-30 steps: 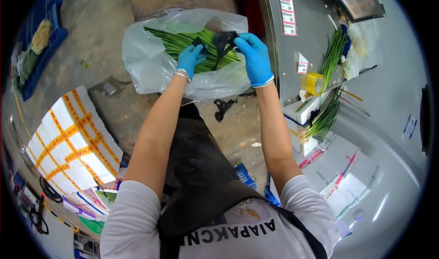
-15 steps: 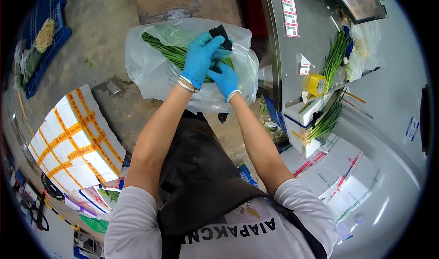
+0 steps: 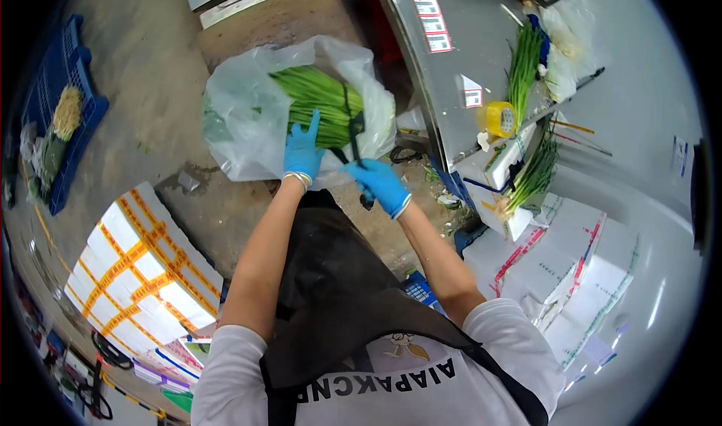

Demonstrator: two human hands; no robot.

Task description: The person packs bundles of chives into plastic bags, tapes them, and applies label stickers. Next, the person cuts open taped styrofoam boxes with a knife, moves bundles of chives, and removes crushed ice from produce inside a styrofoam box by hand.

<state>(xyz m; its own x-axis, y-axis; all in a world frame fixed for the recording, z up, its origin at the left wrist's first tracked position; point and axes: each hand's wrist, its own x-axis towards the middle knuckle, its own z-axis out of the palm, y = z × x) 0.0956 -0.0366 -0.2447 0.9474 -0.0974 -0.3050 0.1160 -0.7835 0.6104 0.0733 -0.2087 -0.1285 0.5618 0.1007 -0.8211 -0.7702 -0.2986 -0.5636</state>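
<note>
A thick bundle of long green stalks [image 3: 320, 95], like garlic chives, lies in a clear plastic bag [image 3: 244, 118] whose mouth is pulled back around it. A black strap [image 3: 353, 119] crosses the bundle near its right end. My left hand [image 3: 304, 149], in a blue glove, rests at the near edge of the stalks with its fingers spread. Just right of it, my right hand [image 3: 381, 184], also blue-gloved, is closed on the strap's near end. A dark piece hangs below that hand.
At right stands a metal table [image 3: 425, 72] with label stickers [image 3: 429, 18], yellow tape [image 3: 498, 119] and loose green onions [image 3: 524, 69]. Taped white foam boxes [image 3: 143, 264] stand at left, and more boxes [image 3: 541, 260] at right. A blue pallet [image 3: 79, 125] lies far left.
My hands have moved apart and toward me; the left one has come down onto the stalks. More of the bundle shows, with the strap drawn across it. The view has shifted slightly.
</note>
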